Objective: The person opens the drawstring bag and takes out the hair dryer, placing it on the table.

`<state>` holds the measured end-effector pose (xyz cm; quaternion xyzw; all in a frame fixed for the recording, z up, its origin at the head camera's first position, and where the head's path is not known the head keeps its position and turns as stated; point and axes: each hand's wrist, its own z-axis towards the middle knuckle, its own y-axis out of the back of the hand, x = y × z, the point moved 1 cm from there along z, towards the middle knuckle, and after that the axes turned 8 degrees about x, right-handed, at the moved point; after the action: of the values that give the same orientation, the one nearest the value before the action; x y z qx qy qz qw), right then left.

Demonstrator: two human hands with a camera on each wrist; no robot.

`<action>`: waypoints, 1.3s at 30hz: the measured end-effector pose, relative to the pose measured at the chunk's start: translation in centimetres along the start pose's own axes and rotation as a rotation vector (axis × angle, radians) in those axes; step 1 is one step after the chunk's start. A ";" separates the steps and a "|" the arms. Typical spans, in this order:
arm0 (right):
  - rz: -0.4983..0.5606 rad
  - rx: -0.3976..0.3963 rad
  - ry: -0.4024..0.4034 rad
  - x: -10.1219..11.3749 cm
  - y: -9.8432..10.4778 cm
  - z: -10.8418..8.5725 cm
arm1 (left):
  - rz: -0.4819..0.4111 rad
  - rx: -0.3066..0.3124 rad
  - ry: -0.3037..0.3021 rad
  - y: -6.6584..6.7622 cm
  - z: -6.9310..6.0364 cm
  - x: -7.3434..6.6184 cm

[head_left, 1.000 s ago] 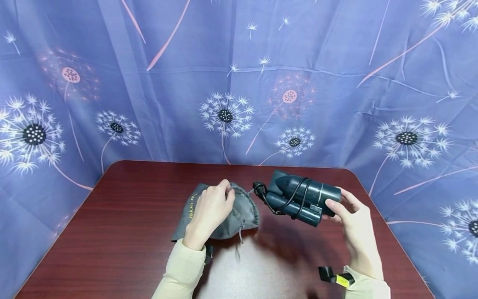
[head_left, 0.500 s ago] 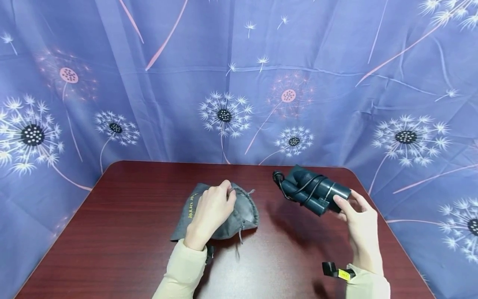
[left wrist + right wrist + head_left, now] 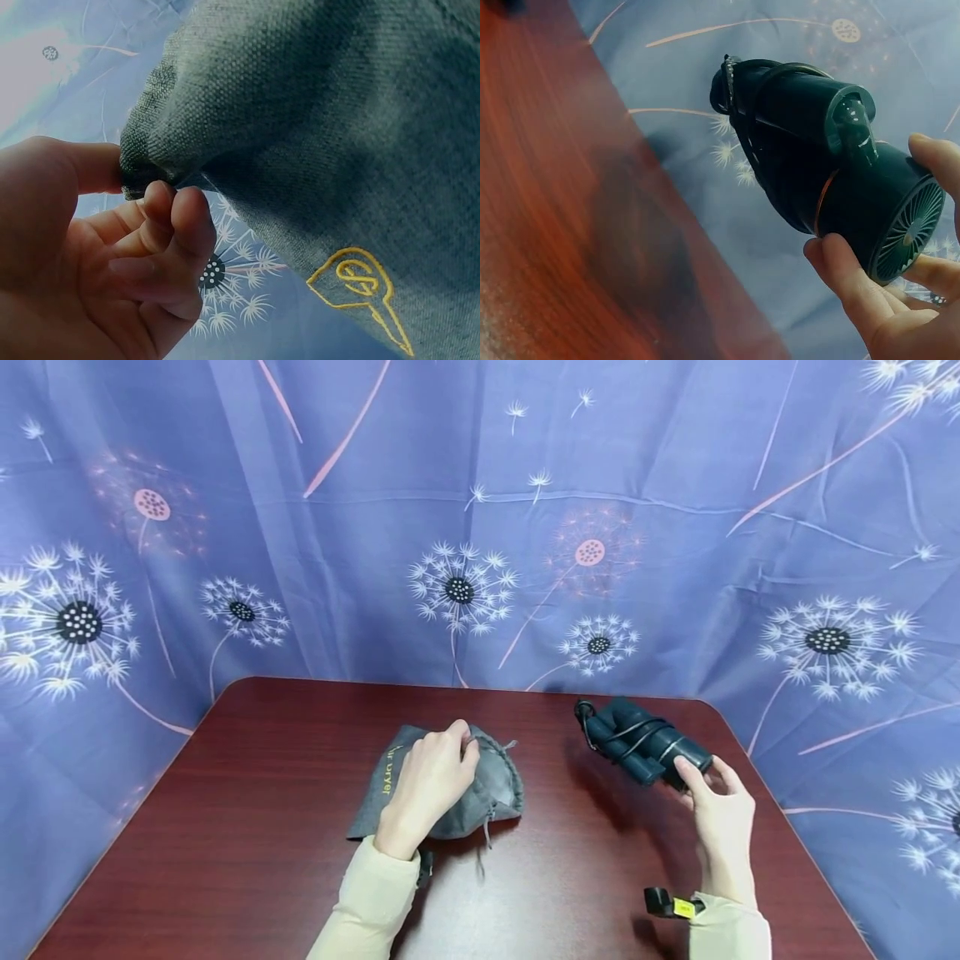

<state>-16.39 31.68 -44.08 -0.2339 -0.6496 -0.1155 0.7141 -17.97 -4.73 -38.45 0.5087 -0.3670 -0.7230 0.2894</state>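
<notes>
My left hand [image 3: 433,777] pinches the edge of a grey drawstring bag [image 3: 495,777] between thumb and fingers. Yellow "Air Dryer" lettering runs along the bag, and its gathered mouth faces right. In the left wrist view, a yellow stitched dryer outline shows on the bag's cloth [image 3: 300,150]. At the right, my right hand [image 3: 723,818] grips a dark folded hair dryer [image 3: 641,739] by its round rear end, raised over the table. The cord is wound around its body and handle. In the right wrist view the grille end of the hair dryer [image 3: 810,165] sits between my thumb and fingers.
The dark red wooden table [image 3: 247,810] has a rounded far edge. Behind and beside it hangs a blue curtain [image 3: 360,568] printed with dandelions. Black straps sit at both wrists, the right one [image 3: 667,903] with a yellow label.
My right hand has carried the hair dryer rightward, away from the bag's mouth, and its plug end has swung away from the bag. My left hand keeps its hold on the bag.
</notes>
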 end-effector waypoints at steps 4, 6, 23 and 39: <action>0.009 0.011 -0.007 -1.0 0.8 0.8 | 0.004 0.003 0.004 -0.1 0.0 0.0; 0.003 0.029 0.004 -2.1 1.5 1.5 | 0.006 0.004 0.001 -0.1 0.0 0.0; 0.093 -0.065 -0.125 -1.7 2.9 0.6 | 0.022 0.027 -0.024 -0.9 0.0 -0.4; 0.090 -0.086 -0.197 -2.2 3.5 1.0 | 0.044 0.129 -0.082 -3.0 0.0 -1.0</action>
<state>-15.94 34.93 -46.79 -0.3034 -0.6999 -0.0875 0.6407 -17.85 -2.27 -40.42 0.4882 -0.4353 -0.7116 0.2566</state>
